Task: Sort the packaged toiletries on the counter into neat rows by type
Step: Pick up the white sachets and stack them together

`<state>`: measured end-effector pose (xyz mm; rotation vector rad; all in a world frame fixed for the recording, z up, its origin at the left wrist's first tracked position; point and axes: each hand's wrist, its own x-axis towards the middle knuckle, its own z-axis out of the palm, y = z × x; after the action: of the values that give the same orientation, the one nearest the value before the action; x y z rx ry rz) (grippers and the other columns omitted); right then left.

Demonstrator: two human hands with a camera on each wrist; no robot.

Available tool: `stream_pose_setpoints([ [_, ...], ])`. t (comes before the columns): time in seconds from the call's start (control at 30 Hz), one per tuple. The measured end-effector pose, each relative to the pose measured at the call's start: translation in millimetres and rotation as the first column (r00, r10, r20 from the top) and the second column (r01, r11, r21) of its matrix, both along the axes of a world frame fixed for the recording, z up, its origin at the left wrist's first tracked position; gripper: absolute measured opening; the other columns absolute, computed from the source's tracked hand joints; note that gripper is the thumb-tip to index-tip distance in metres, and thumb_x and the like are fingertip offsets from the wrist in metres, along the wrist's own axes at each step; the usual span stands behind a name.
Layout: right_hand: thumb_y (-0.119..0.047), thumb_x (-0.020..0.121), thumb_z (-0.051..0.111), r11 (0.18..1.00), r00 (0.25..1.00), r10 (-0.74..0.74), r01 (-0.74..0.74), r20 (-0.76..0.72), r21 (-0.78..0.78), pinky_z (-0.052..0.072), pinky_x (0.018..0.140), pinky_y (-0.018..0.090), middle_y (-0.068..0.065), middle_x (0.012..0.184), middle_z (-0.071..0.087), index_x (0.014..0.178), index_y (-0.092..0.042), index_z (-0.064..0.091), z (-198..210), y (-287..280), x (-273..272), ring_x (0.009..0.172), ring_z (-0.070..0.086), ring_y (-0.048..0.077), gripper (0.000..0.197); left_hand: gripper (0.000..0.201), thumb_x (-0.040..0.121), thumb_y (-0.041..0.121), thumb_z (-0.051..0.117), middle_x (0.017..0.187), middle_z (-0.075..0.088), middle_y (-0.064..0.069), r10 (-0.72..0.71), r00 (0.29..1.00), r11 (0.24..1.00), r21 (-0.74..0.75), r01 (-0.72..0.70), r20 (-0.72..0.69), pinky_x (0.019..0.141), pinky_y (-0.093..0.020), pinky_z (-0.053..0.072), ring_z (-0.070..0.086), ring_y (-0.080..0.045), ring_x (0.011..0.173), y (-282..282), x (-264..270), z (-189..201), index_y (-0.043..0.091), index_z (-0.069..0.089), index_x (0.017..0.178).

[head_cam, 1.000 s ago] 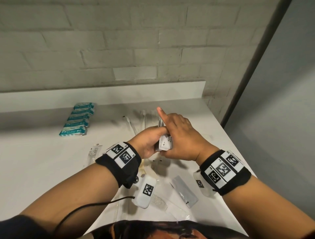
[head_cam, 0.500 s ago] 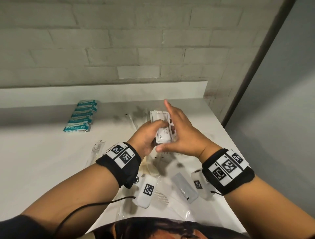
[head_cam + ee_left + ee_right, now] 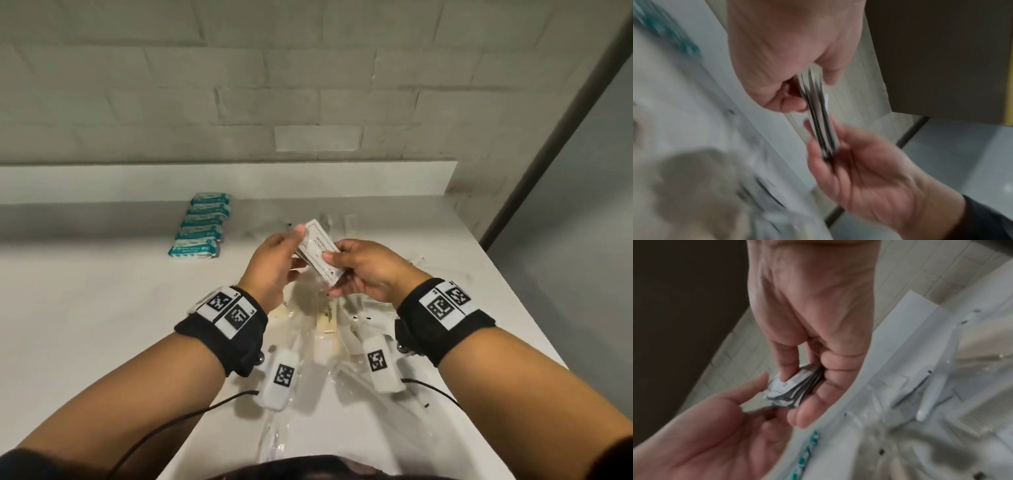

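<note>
Both hands hold a stack of white sachets in the air above the desk, right of the teal packets that already lie in a neat row toward the wall. The right hand pinches the stack's near end, thumb on top and fingers curled beneath; the left hand grips its left edge, fingertips up by the far corner. The stack's long axis runs from the far left down toward the right hand, its edges fanned apart in the right wrist view. Just below the stack, nearer the person, clear-wrapped items lie in a loose pile. Laying the sachets out likely falls to the right hand, which holds the nearer end.
</note>
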<state>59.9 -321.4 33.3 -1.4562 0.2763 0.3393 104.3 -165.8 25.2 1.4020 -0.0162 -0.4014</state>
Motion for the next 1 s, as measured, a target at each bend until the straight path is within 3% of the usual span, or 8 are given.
stream_pose_setpoints([
  [0.33,-0.011,0.091,0.063,0.963,0.991,-0.045,0.01,-0.125,-0.268,0.055,0.057,0.036,0.02,0.098,0.066,0.116,-0.006,0.057,-18.3,59.4,94.2,0.065,0.063,0.027,0.026,0.01,0.092,0.01,0.059,0.089,0.062,-0.015,-0.067,0.998,0.874,0.483,0.057,0.002,0.062,-0.026,0.058,0.06,-0.019,0.066,73.2,100.3,-21.5,0.001,0.061,0.094],
  [0.43,-0.011,0.094,0.059,0.937,0.979,-0.024,-0.048,-0.201,-0.347,0.051,0.065,0.035,0.021,0.101,0.064,0.101,-0.011,0.058,-21.3,70.3,122.7,0.081,0.062,0.034,0.008,0.008,0.089,0.01,0.061,0.084,0.062,-0.015,-0.184,0.983,0.716,0.688,0.119,0.022,0.078,-0.04,0.059,0.063,-0.027,0.074,75.8,124.8,-22.5,0.004,0.059,0.084],
  [0.53,-0.014,0.094,0.059,0.872,0.966,0.012,-0.137,-0.26,-0.47,0.055,0.073,0.041,0.02,0.1,0.066,0.109,-0.009,0.06,-30.6,77.5,141.3,0.083,0.064,0.035,0.016,0.039,0.082,0.033,0.069,0.089,0.065,-0.014,-0.413,0.911,0.426,0.884,0.191,0.003,0.068,-0.036,0.053,0.062,-0.027,0.078,73.7,134.4,-19.2,0.007,0.054,0.106],
  [0.63,-0.018,0.092,0.06,0.755,0.962,0.048,-0.21,-0.267,-0.621,0.058,0.08,0.048,0.017,0.101,0.068,0.117,-0.004,0.061,-39.2,81.4,153.0,0.085,0.069,0.034,0.028,0.076,0.075,0.044,0.074,0.128,0.055,-0.007,-0.675,0.738,0.102,0.989,0.112,-0.014,0.085,-0.03,0.045,0.056,-0.026,0.111,65.3,141.3,-24.1,0.016,0.038,0.136],
  [0.73,-0.018,0.094,0.051,0.445,0.952,0.188,-0.302,-0.241,-0.843,0.053,0.06,0.031,0.013,0.099,0.064,0.119,-0.004,0.06,-30.9,82.8,152.5,0.087,0.063,0.03,0.03,0.081,0.072,0.043,0.075,0.131,0.054,-0.007,-0.777,0.629,-0.044,0.999,0.016,-0.044,0.09,-0.036,0.048,0.058,-0.027,0.11,54.7,143.3,-30.0,0.019,0.038,0.139],
  [0.8,-0.024,0.089,0.06,0.297,0.934,0.259,-0.318,-0.245,-0.901,0.048,0.06,0.027,0.013,0.11,0.059,0.124,-0.01,0.057,-27.4,79.4,150.7,0.094,0.06,0.027,0.038,0.073,0.071,0.055,0.071,0.12,0.061,-0.005,-0.803,0.596,-0.082,0.994,-0.075,-0.021,0.084,-0.037,0.051,0.062,-0.026,0.1,50.2,145.6,-32.8,0.021,0.047,0.131],
  [0.9,-0.031,0.071,0.081,0.125,0.873,0.36,-0.395,-0.329,-0.91,0.054,0.08,0.034,0.011,0.125,0.048,0.129,-0.017,0.054,-30.6,75.8,148.1,0.1,0.06,0.027,0.066,0.066,0.068,0.058,0.071,0.11,0.063,-0.001,-0.813,0.581,-0.126,0.985,-0.116,-0.035,0.078,-0.036,0.052,0.063,-0.023,0.093,48.1,147.1,-33.7,0.023,0.052,0.121],
  [1.0,-0.026,0.069,0.081,0.026,0.855,0.402,-0.369,-0.329,-0.929,0.05,0.072,0.032,0.009,0.123,0.047,0.127,-0.016,0.053,-36.6,74.7,152.5,0.096,0.06,0.027,0.066,0.063,0.069,0.06,0.069,0.105,0.061,-0.003,-0.828,0.56,-0.134,0.979,-0.155,-0.024,0.069,-0.032,0.046,0.061,-0.024,0.089,47.8,151.3,-36.8,0.019,0.054,0.114],
])
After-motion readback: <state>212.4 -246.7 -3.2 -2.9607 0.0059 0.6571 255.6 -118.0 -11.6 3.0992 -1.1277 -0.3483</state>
